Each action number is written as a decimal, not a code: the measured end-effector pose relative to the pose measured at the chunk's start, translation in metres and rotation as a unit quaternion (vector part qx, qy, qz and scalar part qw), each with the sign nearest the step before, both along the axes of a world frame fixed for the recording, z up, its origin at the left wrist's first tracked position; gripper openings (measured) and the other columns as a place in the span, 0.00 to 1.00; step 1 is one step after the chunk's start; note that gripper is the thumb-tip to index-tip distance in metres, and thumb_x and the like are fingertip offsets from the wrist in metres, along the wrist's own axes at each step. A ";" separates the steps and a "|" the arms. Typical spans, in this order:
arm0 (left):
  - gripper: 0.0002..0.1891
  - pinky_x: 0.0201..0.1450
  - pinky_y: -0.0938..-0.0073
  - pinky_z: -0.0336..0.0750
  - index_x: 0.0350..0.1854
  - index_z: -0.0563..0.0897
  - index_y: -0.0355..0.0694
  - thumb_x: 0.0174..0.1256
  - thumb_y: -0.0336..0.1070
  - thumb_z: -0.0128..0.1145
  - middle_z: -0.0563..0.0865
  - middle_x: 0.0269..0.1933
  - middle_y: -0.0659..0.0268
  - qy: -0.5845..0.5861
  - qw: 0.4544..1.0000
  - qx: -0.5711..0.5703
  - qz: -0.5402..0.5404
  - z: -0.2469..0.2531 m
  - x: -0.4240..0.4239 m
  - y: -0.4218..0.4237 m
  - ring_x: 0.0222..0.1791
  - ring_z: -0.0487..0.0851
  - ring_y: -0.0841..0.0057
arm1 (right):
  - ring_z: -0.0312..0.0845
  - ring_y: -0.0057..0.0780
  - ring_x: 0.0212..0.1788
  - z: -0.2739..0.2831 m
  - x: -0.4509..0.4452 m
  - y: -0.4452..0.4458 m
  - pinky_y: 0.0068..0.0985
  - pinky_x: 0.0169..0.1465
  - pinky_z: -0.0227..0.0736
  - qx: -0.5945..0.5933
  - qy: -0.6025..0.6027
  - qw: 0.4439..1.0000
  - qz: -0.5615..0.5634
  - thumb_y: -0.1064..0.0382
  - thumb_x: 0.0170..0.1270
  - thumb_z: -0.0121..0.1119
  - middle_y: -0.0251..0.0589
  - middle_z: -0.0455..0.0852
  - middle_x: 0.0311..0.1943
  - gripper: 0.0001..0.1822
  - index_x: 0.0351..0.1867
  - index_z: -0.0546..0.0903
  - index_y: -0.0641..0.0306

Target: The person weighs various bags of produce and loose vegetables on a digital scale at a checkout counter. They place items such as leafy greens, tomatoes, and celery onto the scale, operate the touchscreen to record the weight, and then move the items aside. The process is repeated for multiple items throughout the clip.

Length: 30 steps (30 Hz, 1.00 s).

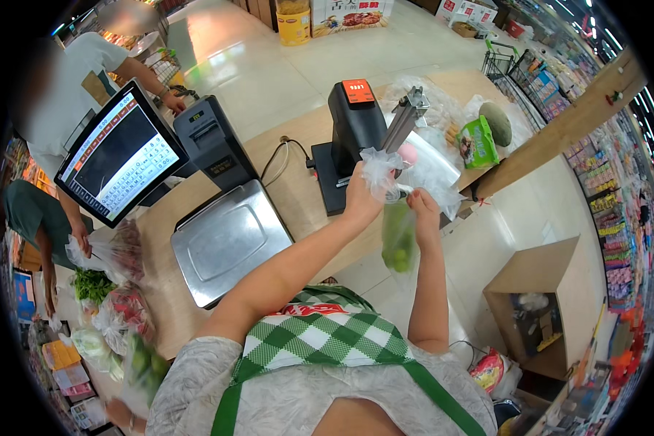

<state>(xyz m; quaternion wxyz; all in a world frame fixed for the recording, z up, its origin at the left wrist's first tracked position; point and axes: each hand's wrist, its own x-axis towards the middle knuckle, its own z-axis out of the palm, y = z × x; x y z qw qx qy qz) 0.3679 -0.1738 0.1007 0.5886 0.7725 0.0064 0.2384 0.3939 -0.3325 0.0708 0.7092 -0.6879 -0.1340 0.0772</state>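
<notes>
A clear plastic bag of round green produce hangs below my hands, in front of the wooden counter. My left hand grips the gathered, crumpled top of the bag, close to a black bag-sealing device with a red display. Just to the right, my right hand pinches a white twisted strip at the bag's neck. A metal post and a pink round thing are right behind my hands. The steel weighing scale to the left has a bare plate.
A touchscreen and a label printer stand left. Bagged vegetables lie at the counter's left end, where other people's hands hold bags. A green packet and a melon lie right. A wooden post and a cardboard box are beyond.
</notes>
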 end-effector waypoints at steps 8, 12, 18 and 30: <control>0.11 0.42 0.76 0.71 0.40 0.78 0.36 0.63 0.37 0.52 0.82 0.35 0.65 0.001 0.982 -0.165 -0.094 -0.008 -0.012 0.018 0.35 0.77 0.79 | 0.70 0.18 0.35 -0.070 0.019 0.035 0.15 0.42 0.61 0.144 0.168 0.973 0.061 0.68 0.60 0.46 0.30 0.78 0.33 0.09 0.40 0.77 0.61; 0.13 0.47 0.74 0.72 0.46 0.78 0.36 0.63 0.35 0.52 0.83 0.40 0.63 -0.042 0.993 0.002 -0.112 -0.009 -0.008 0.030 0.40 0.80 0.74 | 0.69 0.31 0.55 -0.092 0.012 0.037 0.26 0.60 0.60 0.082 0.043 0.995 0.024 0.67 0.61 0.44 0.39 0.75 0.52 0.20 0.56 0.71 0.59; 0.17 0.39 0.75 0.71 0.45 0.77 0.40 0.53 0.36 0.62 0.77 0.37 0.63 0.032 0.989 -0.128 -0.073 -0.017 -0.035 0.046 0.34 0.76 0.76 | 0.72 0.31 0.47 -0.067 0.019 0.026 0.28 0.54 0.66 0.249 0.212 0.944 0.048 0.71 0.55 0.46 0.38 0.78 0.42 0.19 0.50 0.74 0.62; 0.35 0.54 0.60 0.63 0.51 0.68 0.35 0.40 0.40 0.71 0.71 0.51 0.57 0.188 0.623 0.102 0.752 -0.138 -0.343 0.329 0.50 0.68 0.61 | 0.68 0.19 0.26 -0.051 0.008 -0.022 0.18 0.29 0.66 0.191 0.137 0.945 -0.229 0.62 0.62 0.49 0.32 0.74 0.27 0.06 0.30 0.74 0.59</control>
